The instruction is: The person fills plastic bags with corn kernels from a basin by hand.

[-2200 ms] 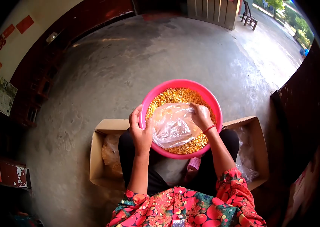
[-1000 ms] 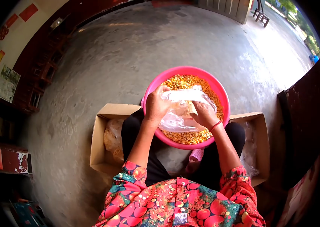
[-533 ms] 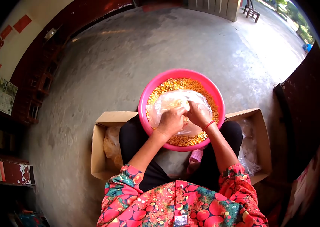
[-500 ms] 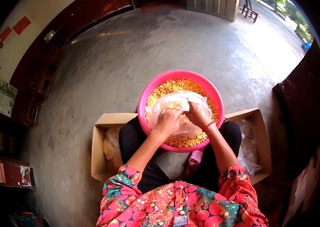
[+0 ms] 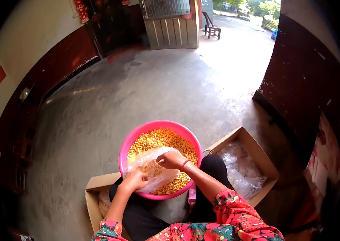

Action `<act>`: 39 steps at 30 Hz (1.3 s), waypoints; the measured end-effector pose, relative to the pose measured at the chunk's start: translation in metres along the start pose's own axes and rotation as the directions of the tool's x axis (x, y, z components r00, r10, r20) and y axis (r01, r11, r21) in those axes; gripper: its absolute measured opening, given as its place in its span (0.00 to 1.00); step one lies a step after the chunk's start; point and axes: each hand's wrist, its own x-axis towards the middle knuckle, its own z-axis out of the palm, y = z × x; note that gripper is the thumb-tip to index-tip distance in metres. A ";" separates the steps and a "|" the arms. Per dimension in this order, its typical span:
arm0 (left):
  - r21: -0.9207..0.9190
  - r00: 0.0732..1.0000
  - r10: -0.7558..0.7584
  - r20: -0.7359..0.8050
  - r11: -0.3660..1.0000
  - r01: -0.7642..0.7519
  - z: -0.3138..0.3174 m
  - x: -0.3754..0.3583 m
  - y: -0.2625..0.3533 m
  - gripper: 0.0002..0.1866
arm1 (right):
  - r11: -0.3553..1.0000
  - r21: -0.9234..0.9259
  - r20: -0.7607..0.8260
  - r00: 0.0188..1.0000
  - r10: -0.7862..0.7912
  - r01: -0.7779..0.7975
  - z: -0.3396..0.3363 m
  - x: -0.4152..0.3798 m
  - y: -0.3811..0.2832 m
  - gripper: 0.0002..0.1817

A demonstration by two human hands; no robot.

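A pink basin (image 5: 126, 149) between my knees holds a heap of yellow corn kernels (image 5: 170, 138). A clear plastic bag (image 5: 148, 157) lies spread over the near left part of the corn, with yellow kernels showing through its film. My left hand (image 5: 135, 180) is closed on the bag's near left edge, close to the basin rim. At the bag's right side, my right hand (image 5: 172, 160), with a red bracelet at the wrist, pinches the film between thumb and fingers. The bag's mouth gapes between the two hands.
To my right stands an open cardboard box (image 5: 267, 170) with clear plastic bags (image 5: 238, 164) in it. Another cardboard box (image 5: 93, 201) is at my left, partly covered by my arm. A wooden chair (image 5: 211, 27) stands by the bright doorway.
My hands have moved apart, the left toward the basin's near left rim and the right along the bag's right side. The bag's mouth is now wider. My view has tilted up and turned right.
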 end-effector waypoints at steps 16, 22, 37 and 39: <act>-0.105 0.960 0.280 0.027 0.956 -0.276 0.027 0.008 -0.023 0.12 | 0.941 -0.337 -0.092 0.996 -0.020 -0.012 0.033 0.004 -0.004 0.25; -0.094 0.772 0.313 -0.553 0.898 -0.431 0.015 0.017 0.021 0.09 | 0.948 -0.312 -0.242 0.970 -0.014 -0.064 0.040 0.005 -0.003 0.23; 0.088 0.794 0.162 -0.585 0.987 -0.136 0.047 0.051 -0.017 0.35 | 0.929 -0.303 -0.156 0.973 0.170 -0.211 0.021 0.005 -0.003 0.28; 0.069 0.766 0.170 -0.620 0.984 -0.163 0.043 0.052 -0.012 0.32 | 0.930 -0.297 -0.125 0.974 0.186 -0.216 0.019 0.003 -0.001 0.24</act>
